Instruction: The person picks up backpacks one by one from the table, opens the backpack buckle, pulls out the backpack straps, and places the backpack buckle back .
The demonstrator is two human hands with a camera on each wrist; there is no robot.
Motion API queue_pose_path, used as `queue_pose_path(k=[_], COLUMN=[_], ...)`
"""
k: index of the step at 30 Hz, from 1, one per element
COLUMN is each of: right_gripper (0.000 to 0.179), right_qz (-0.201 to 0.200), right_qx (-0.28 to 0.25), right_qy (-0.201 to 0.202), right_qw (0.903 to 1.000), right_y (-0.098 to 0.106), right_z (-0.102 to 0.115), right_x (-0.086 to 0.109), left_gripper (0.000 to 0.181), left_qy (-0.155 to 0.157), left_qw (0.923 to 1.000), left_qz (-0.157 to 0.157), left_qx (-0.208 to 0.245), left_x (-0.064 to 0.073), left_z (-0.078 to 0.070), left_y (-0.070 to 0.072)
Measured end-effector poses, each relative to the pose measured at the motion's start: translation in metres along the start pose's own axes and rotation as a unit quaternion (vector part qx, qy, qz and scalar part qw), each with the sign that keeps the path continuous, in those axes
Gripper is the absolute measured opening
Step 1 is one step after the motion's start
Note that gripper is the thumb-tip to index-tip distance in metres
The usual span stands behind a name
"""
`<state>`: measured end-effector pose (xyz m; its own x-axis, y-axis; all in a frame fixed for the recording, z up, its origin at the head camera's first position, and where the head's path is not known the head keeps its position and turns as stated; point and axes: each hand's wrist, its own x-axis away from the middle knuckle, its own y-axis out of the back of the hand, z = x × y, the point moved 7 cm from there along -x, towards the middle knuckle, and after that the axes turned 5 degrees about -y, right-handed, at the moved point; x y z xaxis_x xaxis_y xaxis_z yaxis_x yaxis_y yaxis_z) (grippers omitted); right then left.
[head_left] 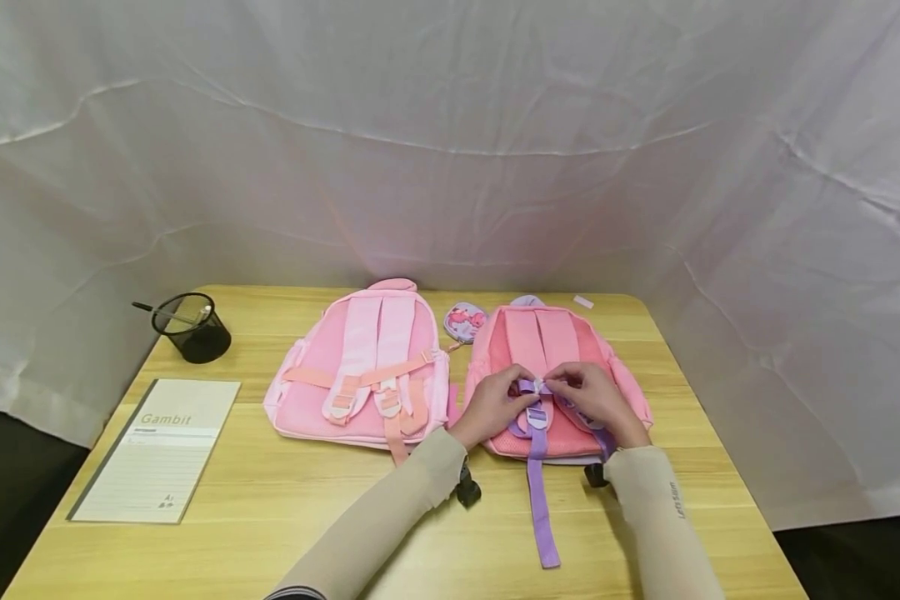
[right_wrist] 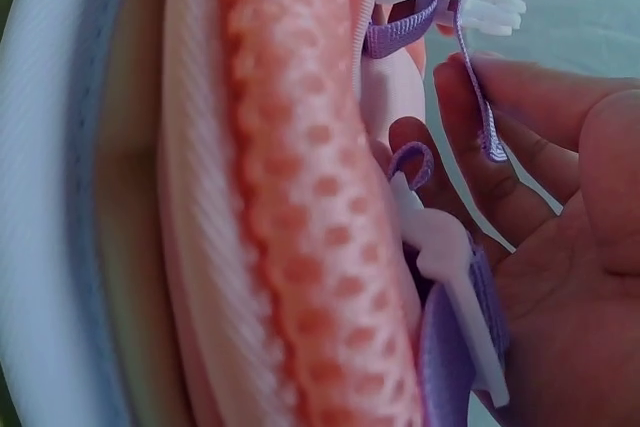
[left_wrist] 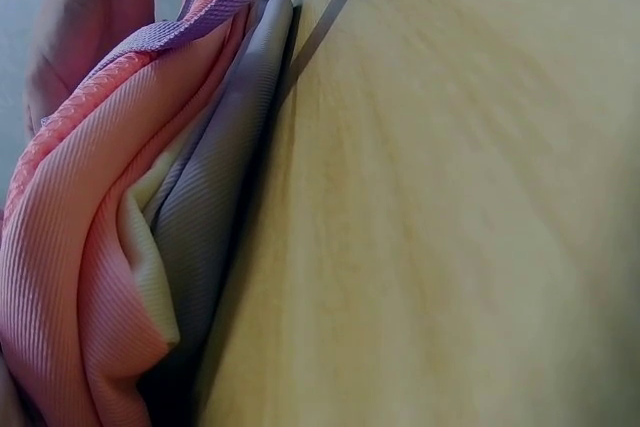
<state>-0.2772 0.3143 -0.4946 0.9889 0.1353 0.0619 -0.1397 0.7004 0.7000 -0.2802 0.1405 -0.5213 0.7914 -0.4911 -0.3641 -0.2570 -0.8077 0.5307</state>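
A pink backpack (head_left: 600,350) lies with its straps facing up on the right side of the table. Both hands meet over its middle at a small white buckle (head_left: 538,386) on a purple chest strap (right_wrist: 405,29). My left hand (head_left: 498,404) pinches the buckle from the left. From the right, my right hand (head_left: 596,396) pinches the purple strap beside it; its fingers curve around the strap's loose end (right_wrist: 490,137) in the right wrist view. Below the hands, a white strap adjuster (head_left: 537,417) carries a long purple webbing tail (head_left: 540,508) that hangs onto the table.
Left of it lies a lighter pink backpack (head_left: 322,358) with orange straps. A round purple pouch (head_left: 465,322) sits between the bags. Farther left are a notebook (head_left: 157,450) and a black mesh pen holder (head_left: 202,337). Pale curtains (head_left: 420,167) stand around the table (head_left: 285,533).
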Motion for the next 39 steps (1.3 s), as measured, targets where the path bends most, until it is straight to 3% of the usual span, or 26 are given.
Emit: queue_pose_path(k=[15, 29, 39], right_gripper=[0.016, 0.015, 0.021], right_qz=[-0.002, 0.003, -0.009], right_qx=[-0.007, -0.010, -0.012], right_qy=[-0.021, 0.009, -0.011], right_qw=[0.9997, 0.9999, 0.9998], right_y=[0.005, -0.002, 0.004], right_z=[-0.011, 0.000, -0.011], right_x=[0.004, 0.000, 0.004], left_gripper=[0.023, 0.023, 0.023], left_qy=[0.004, 0.000, 0.003], left_qw=[1.0000, 1.0000, 1.0000], left_qz=[0.001, 0.006, 0.005], left_qx=[-0.003, -0.002, -0.006], left_x=[0.000, 0.001, 0.001], left_z=[0.001, 0.000, 0.001], left_y=[-0.001, 0.000, -0.001])
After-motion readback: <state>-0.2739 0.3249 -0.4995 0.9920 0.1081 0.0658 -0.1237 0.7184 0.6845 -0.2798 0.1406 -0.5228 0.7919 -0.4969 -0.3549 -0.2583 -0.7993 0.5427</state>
